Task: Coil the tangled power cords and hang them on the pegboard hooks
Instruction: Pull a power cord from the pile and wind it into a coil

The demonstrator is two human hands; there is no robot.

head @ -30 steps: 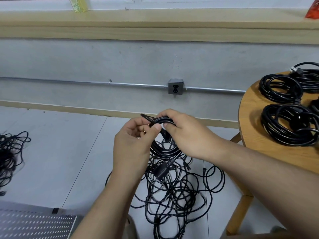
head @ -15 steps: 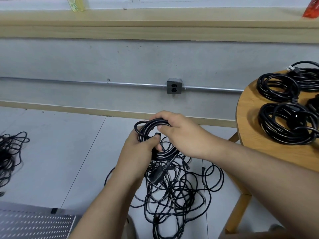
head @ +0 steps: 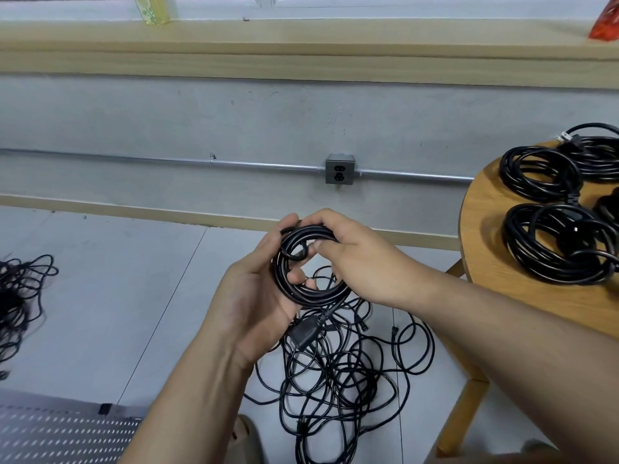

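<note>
coil point(head: 311, 294) in left hand point(head: 254, 303), cords point(head: 519, 249) on table point(head: 485, 226)

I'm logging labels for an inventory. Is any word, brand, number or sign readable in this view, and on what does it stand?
None can be read.
Yellow bottle on the sill: greenish print, too blurred.
Red packet at the sill's right end: cut off, nothing legible.
Wall outlet: only slots, no marking shows.
Plug hanging from the coil: no legible marking.

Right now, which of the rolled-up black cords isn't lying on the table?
The coil gripped between the left hand and right hand, above the floor tangle. The other coils lie flat on the round wooden table.
</note>
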